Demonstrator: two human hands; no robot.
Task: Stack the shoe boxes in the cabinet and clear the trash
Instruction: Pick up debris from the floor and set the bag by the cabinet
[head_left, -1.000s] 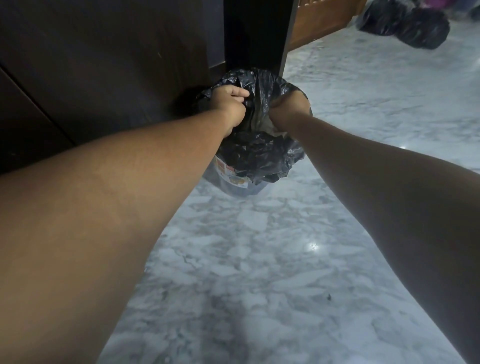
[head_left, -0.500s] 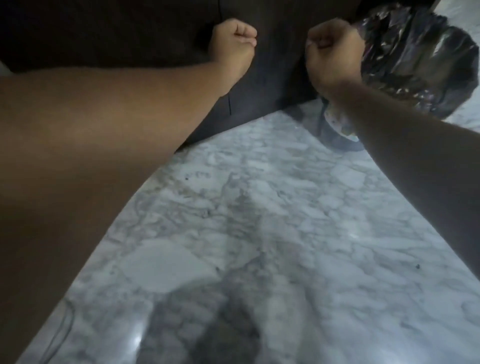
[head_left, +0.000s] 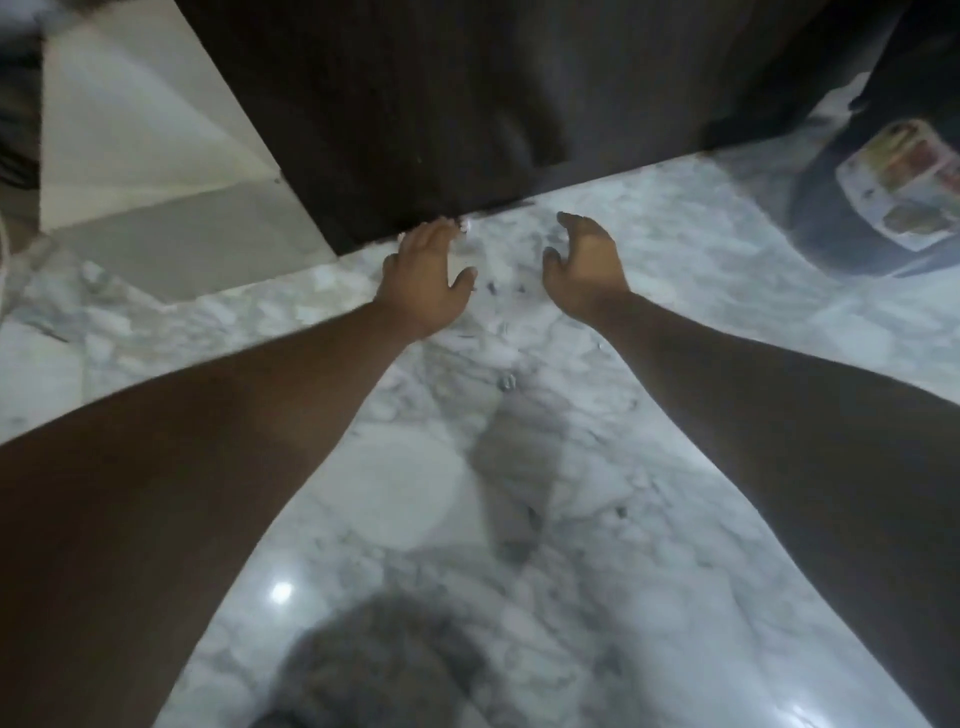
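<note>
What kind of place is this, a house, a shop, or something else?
Probably indoors in a home, perhaps a hallway or a room. The floor is polished white-grey marble, a dark wooden cabinet stands on it, and a bin with a printed label stands at the right edge.

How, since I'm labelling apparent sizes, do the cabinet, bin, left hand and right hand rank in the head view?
1. cabinet
2. bin, partly cut off by the frame edge
3. left hand and right hand: they look alike, so unranked
</note>
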